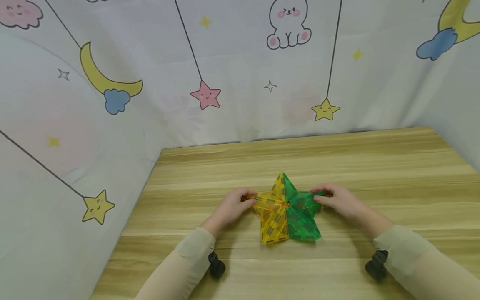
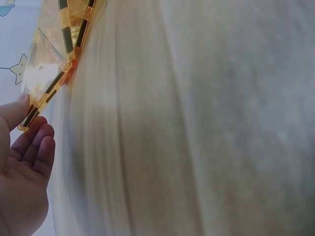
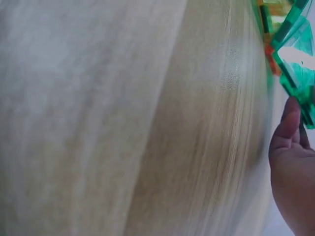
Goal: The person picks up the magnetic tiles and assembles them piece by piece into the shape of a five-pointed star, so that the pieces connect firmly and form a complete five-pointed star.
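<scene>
A five-pointed star of translucent magnetic tiles [image 1: 275, 221] is in the middle of the head view, its left half yellow-orange and its right half green. Small orange-red bits show at its centre. My left hand [image 1: 235, 203] pinches the yellow left tip between thumb and fingers; the left wrist view shows the thumb above the yellow tile edge [image 2: 54, 81] and the fingers below. On the other side my right hand [image 1: 339, 201] pinches the green right tip, and the green tiles [image 3: 295, 54] rise above that hand in the right wrist view. Whether the star touches the table cannot be told.
The wood-grain table [image 1: 210, 171] reaches back to a pale cloth backdrop [image 1: 240, 62] printed with stars, moons and clouds. More cloth hangs along the left and right sides. A small black camera [image 1: 216, 265] sits at the left wrist, another black camera [image 1: 376, 265] at the right.
</scene>
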`<action>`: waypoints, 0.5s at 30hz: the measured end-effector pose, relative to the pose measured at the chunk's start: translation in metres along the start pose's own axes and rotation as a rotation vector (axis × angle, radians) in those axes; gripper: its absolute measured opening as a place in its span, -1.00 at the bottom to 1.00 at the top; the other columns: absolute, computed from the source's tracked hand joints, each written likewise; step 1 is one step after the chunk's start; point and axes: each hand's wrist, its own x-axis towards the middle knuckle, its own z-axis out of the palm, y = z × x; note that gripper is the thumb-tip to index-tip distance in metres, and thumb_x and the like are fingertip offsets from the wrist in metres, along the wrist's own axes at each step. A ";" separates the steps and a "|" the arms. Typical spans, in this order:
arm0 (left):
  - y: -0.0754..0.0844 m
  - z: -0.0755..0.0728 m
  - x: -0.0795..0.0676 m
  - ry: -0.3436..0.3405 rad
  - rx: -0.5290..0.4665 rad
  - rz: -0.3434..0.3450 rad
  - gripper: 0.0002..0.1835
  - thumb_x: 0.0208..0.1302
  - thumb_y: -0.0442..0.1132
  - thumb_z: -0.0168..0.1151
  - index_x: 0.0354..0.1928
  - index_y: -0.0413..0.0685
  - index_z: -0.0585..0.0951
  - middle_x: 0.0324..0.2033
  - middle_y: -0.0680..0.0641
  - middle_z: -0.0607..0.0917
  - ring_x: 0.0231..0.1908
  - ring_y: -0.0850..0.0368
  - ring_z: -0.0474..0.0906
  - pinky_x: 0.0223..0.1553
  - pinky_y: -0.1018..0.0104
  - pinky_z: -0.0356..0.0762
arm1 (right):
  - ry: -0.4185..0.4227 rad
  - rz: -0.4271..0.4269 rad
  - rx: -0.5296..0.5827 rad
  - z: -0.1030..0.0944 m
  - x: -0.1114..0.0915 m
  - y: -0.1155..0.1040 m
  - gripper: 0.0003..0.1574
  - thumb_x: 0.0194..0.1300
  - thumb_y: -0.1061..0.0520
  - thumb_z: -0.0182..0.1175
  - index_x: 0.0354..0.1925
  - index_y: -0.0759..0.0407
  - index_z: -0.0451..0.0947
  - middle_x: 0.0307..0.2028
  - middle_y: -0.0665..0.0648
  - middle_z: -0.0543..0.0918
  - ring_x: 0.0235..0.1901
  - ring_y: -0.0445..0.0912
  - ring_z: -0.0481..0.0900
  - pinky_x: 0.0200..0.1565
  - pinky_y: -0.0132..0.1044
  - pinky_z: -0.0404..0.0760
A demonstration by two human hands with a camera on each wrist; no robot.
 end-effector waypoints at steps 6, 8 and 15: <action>-0.001 0.002 0.000 -0.003 -0.008 -0.013 -0.72 0.35 -0.18 0.12 0.06 -0.01 0.59 -0.12 0.05 0.61 -0.15 0.18 0.49 -0.11 0.21 0.43 | -0.008 -0.002 0.046 0.001 -0.003 0.002 -0.46 0.33 -0.06 0.14 0.12 0.26 0.47 -0.06 0.20 0.53 -0.27 -0.02 0.44 -0.28 -0.19 0.49; -0.001 0.003 0.001 -0.001 -0.009 -0.021 -0.72 0.35 -0.18 0.12 0.06 0.00 0.59 -0.13 0.07 0.61 -0.16 0.19 0.49 -0.12 0.22 0.43 | -0.014 0.007 0.088 0.001 -0.004 0.002 -0.45 0.32 -0.05 0.15 0.13 0.28 0.46 -0.11 0.18 0.53 -0.31 -0.01 0.45 -0.30 -0.21 0.50; -0.002 0.005 0.002 0.012 -0.025 -0.009 -0.72 0.35 -0.19 0.13 0.05 -0.01 0.59 -0.13 0.06 0.62 -0.14 0.18 0.50 -0.10 0.21 0.44 | -0.019 0.025 0.168 0.001 -0.005 0.005 -0.44 0.31 -0.04 0.17 0.13 0.31 0.43 -0.22 0.18 0.51 -0.37 0.00 0.45 -0.32 -0.23 0.50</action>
